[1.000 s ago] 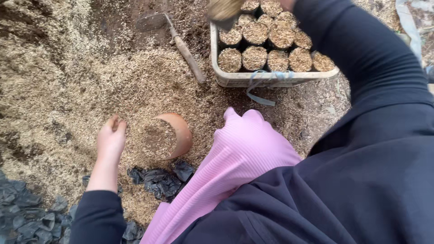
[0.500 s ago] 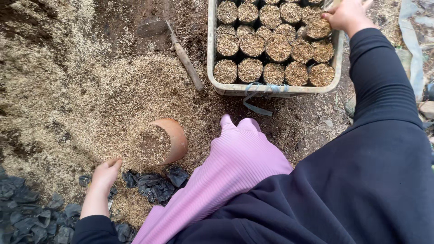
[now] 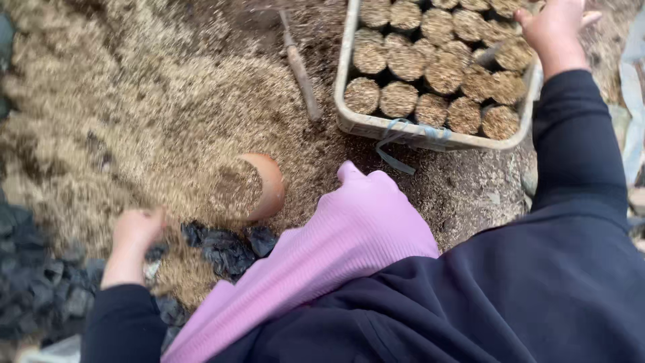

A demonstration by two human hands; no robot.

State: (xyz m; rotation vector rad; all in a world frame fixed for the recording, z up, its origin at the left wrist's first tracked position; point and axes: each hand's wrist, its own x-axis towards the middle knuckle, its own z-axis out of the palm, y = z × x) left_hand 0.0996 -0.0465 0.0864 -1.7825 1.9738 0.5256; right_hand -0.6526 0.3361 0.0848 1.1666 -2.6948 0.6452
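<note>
My left hand [image 3: 134,234] is low at the left, fingers curled down onto a pile of crumpled black plastic bags [image 3: 225,247]; motion blur hides whether it grips one. Just right of it a terracotta-coloured pot [image 3: 263,183] lies on its side, half buried in the tan sawdust heap [image 3: 154,114]. My right hand [image 3: 554,23] reaches over the far right corner of a pale plastic tray [image 3: 410,131] packed with several round, sawdust-filled bags [image 3: 398,98]. Its thumb is spread and its fingertips are cut off by the frame edge. My pink-clad knee [image 3: 349,235] juts out between the arms.
A wooden-handled tool [image 3: 300,67] lies on the sawdust left of the tray. A blue strap [image 3: 396,144] hangs from the tray's front rim. More black bags [image 3: 37,282] pile up at the lower left. Dark bare soil [image 3: 470,188] lies in front of the tray.
My left hand has drawn back from beside the pot down to the black bags. My right hand carried a filled bag to the tray and now rests at its far right corner.
</note>
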